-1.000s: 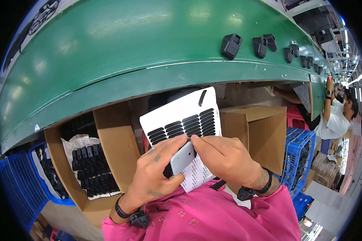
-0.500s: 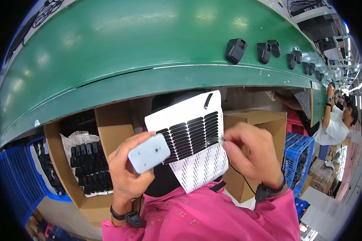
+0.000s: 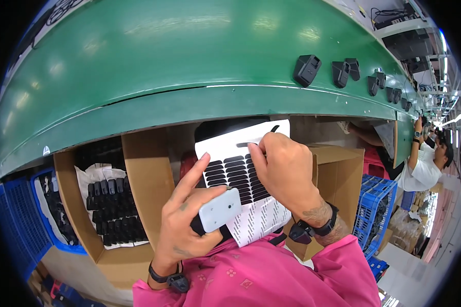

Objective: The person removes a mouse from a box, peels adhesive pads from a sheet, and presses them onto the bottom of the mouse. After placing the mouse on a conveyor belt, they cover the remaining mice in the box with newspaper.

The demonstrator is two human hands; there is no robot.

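One pale box (image 3: 220,210) is grasped by the left hand (image 3: 187,217), near a white sheet (image 3: 216,148); whether a black strip (image 3: 246,145) is pinched in the grip of the right hand (image 3: 287,165) cannot be told clearly.

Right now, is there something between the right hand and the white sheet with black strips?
Nothing visible: the right hand is over the white sheet; the pale device in the left hand is off to its left.

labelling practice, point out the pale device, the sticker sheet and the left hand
Pale device (image 3: 219,210), head view: flat pale face
Sticker sheet (image 3: 257,221), head view: patterned lower part
Left hand (image 3: 181,219), head view: back of hand
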